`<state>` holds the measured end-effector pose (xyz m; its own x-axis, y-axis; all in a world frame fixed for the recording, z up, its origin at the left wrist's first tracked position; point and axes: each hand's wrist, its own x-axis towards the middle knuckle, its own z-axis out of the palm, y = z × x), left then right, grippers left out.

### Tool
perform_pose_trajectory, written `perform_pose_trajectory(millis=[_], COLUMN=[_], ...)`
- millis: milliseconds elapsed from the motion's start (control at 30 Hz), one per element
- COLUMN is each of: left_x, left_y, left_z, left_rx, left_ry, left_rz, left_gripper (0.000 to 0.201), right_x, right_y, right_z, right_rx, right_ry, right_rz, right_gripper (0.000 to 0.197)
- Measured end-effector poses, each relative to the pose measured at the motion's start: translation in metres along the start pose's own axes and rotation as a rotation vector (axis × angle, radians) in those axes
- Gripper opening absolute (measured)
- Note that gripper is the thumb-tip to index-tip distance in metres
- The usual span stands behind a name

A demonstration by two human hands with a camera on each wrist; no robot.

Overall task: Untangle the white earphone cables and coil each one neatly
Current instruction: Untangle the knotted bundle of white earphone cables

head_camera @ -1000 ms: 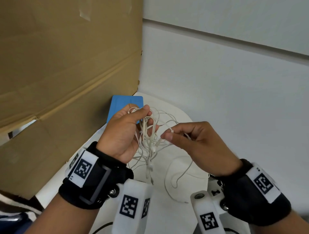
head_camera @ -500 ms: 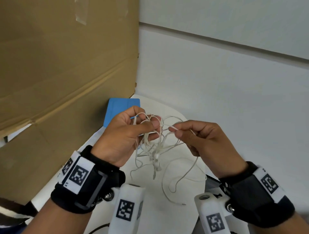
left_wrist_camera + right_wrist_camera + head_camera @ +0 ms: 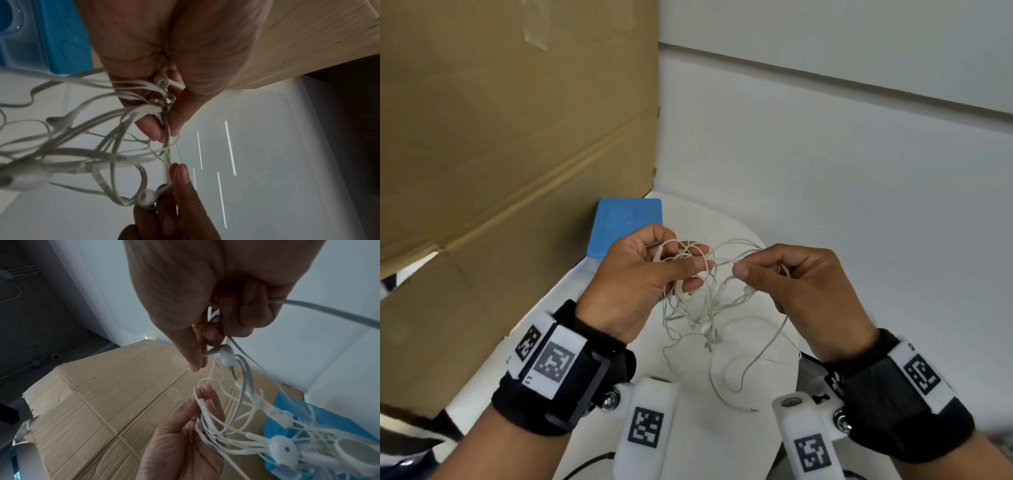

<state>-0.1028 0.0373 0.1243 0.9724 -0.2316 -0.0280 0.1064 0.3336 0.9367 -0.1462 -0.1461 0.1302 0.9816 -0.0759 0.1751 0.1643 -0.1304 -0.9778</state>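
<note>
In the head view, a bunch of tangled white earphone cables [image 3: 698,298] is pinched by the left hand [image 3: 633,284] above the white table [image 3: 722,428]; one strand is pinched by the right hand [image 3: 801,291]. One blue case [image 3: 625,224] is seen behind. In the left wrist view, an earbud [image 3: 161,80] is gripped between curled fingers [image 3: 150,128]. In the right wrist view, an earbud stem [image 3: 213,352] is pinched.

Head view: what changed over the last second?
The right hand drew its pinched earbud away to the right, stretching a strand out of the earphone tangle. The left hand rose slightly, keeping its grip on the bunch. Both grips held; the loose cable ends hang over the white table; blue tray unmoved.
</note>
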Motion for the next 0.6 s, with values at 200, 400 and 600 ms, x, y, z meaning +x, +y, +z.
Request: perform_pose_trajectory(millis=[200, 400, 600], left_x=[-0.001, 0.002, 0.005], left_y=[0.005, 0.005, 0.004], left_z=[0.000, 0.000, 0.000], left_rx=[-0.102, -0.303, -0.420], left_ry=[0.030, 0.047, 0.049], left_rz=[-0.016, -0.124, -0.199], left_gripper=[0.030, 0.026, 0.019], right_x=[0.005, -0.003, -0.004], right_y=[-0.001, 0.012, 0.019], right_z=[0.004, 0.012, 0.015], right_rx=[0.046, -0.031, -0.003], right_ry=[0.067, -0.032, -0.081], right_rz=[0.047, 0.024, -0.028], right_gripper=[0.008, 0.004, 0.002])
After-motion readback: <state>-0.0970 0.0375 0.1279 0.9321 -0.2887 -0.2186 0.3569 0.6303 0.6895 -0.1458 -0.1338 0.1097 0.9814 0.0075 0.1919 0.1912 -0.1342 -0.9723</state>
